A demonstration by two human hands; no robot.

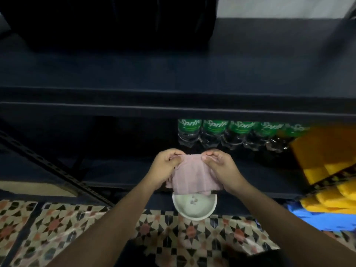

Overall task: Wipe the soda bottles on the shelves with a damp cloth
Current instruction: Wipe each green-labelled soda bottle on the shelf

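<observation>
A dark shelf [134, 170] carries a row of upright bottles [213, 133] along its back, running rightward from centre. Both hands hold a pink cloth [192, 178] stretched over a white bowl [194, 207] on the floor. The left hand [165, 166] and right hand [219, 166] each pinch a top corner. The bottles stand just beyond and right, so the right hand looks nearer.
</observation>
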